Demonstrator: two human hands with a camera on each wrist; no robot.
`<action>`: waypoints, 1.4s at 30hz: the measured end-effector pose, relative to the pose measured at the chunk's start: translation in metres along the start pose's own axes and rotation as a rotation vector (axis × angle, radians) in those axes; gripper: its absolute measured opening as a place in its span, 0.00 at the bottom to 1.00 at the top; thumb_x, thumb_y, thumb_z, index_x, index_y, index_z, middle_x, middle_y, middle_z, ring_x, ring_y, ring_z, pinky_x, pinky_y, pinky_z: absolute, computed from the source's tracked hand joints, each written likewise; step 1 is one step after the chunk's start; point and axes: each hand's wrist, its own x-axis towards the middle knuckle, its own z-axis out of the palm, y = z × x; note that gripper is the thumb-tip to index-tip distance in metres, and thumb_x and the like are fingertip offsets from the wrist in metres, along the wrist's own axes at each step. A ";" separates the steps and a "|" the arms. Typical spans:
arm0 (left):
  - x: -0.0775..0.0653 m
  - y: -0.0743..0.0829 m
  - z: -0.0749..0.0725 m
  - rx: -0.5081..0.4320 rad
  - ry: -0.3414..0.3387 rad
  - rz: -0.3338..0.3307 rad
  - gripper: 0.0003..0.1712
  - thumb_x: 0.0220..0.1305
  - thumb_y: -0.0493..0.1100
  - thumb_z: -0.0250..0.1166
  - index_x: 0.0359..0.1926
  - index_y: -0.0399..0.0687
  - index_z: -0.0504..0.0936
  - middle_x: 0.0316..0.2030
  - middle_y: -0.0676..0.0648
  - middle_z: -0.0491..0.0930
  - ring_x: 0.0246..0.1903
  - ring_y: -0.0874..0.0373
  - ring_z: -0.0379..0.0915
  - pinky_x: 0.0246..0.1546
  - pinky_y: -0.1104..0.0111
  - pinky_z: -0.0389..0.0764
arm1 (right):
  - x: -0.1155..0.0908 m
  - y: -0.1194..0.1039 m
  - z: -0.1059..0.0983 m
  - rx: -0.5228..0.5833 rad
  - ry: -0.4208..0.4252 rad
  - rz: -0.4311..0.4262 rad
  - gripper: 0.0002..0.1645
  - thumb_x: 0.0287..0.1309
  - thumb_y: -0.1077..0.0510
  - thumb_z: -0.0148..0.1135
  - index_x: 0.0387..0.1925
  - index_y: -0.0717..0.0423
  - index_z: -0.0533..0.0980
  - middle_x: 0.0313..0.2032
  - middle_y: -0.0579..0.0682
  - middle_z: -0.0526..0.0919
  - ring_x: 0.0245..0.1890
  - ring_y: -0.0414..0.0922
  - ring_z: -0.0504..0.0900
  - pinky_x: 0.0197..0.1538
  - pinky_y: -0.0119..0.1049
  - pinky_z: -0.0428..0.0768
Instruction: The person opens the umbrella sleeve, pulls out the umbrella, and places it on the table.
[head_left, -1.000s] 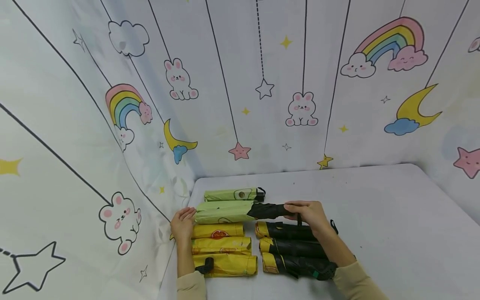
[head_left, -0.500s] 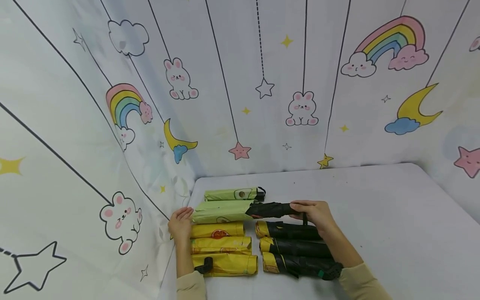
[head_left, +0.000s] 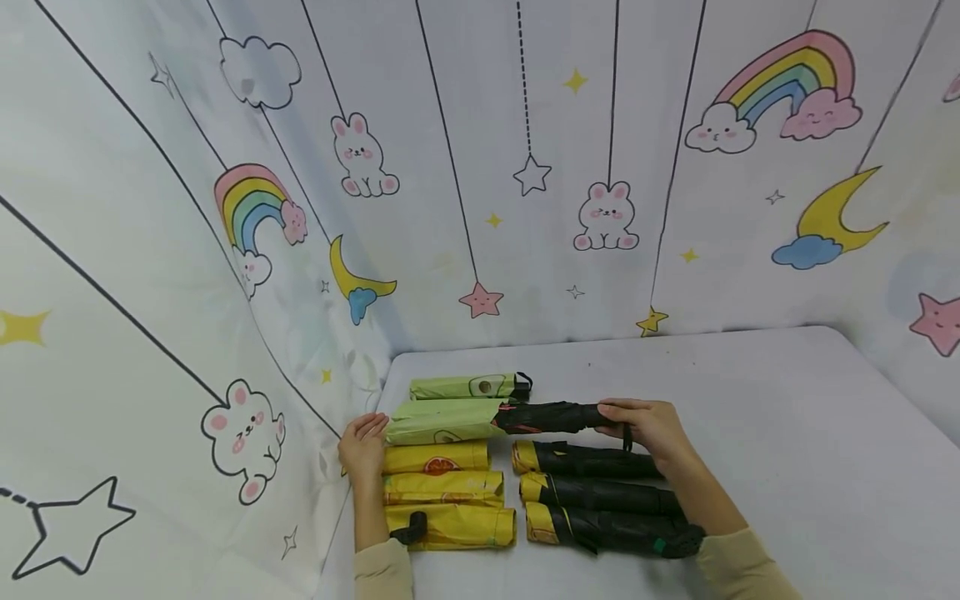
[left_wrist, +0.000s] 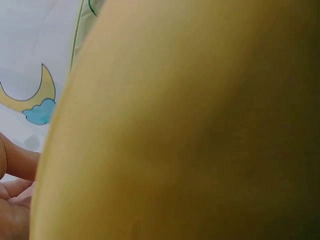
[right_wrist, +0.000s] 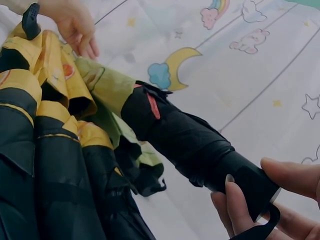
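In the head view my right hand (head_left: 643,425) grips the handle end of a folded black umbrella (head_left: 551,418), whose left part is inside a pale green avocado-print umbrella cover (head_left: 442,421). My left hand (head_left: 362,446) holds the cover's left end, its thumb hidden. Up close in the right wrist view, thumb and fingers pinch the black umbrella handle (right_wrist: 250,187), and a wrist loop (right_wrist: 262,231) hangs below. Beige blur fills most of the left wrist view; a few fingers (left_wrist: 20,162) show at its left edge.
Nearer me lie several yellow fruit-print covers (head_left: 450,529), one with a black tip on it. To their right are several folded black umbrellas (head_left: 600,492) with yellow edges. Another green avocado umbrella (head_left: 465,387) lies behind on the white table (head_left: 765,400). A printed curtain (head_left: 525,100) surrounds it.
My right hand has moved to the right with the umbrella handle, and more black umbrella shows outside the green cover. The left hand and the cover have barely moved.
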 end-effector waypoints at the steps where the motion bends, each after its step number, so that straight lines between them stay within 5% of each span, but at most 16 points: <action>1: 0.000 0.000 0.000 0.001 -0.001 0.001 0.22 0.70 0.21 0.56 0.63 0.32 0.75 0.58 0.32 0.81 0.59 0.42 0.81 0.57 0.67 0.82 | 0.000 0.000 -0.002 0.006 0.003 0.004 0.34 0.59 0.58 0.78 0.59 0.78 0.77 0.50 0.56 0.87 0.44 0.48 0.91 0.54 0.45 0.86; 9: 0.001 0.001 0.001 0.013 0.002 0.018 0.22 0.70 0.21 0.55 0.62 0.34 0.76 0.58 0.33 0.81 0.59 0.43 0.82 0.44 0.81 0.82 | -0.003 0.002 -0.017 0.011 0.019 0.009 0.28 0.60 0.57 0.77 0.55 0.72 0.82 0.49 0.51 0.87 0.43 0.47 0.91 0.54 0.44 0.86; 32: 0.001 -0.002 -0.002 0.037 0.039 0.013 0.24 0.68 0.20 0.54 0.63 0.31 0.76 0.57 0.33 0.82 0.57 0.42 0.82 0.39 0.83 0.81 | -0.010 0.005 -0.055 0.012 -0.006 0.035 0.25 0.64 0.59 0.74 0.58 0.71 0.81 0.47 0.47 0.89 0.46 0.45 0.91 0.56 0.46 0.85; 42: 0.003 -0.005 -0.002 0.011 0.040 0.014 0.23 0.67 0.20 0.55 0.62 0.33 0.77 0.57 0.32 0.82 0.58 0.41 0.82 0.37 0.82 0.81 | -0.009 0.009 -0.072 -0.015 0.008 0.081 0.21 0.64 0.58 0.74 0.55 0.65 0.85 0.45 0.45 0.90 0.43 0.45 0.91 0.54 0.35 0.85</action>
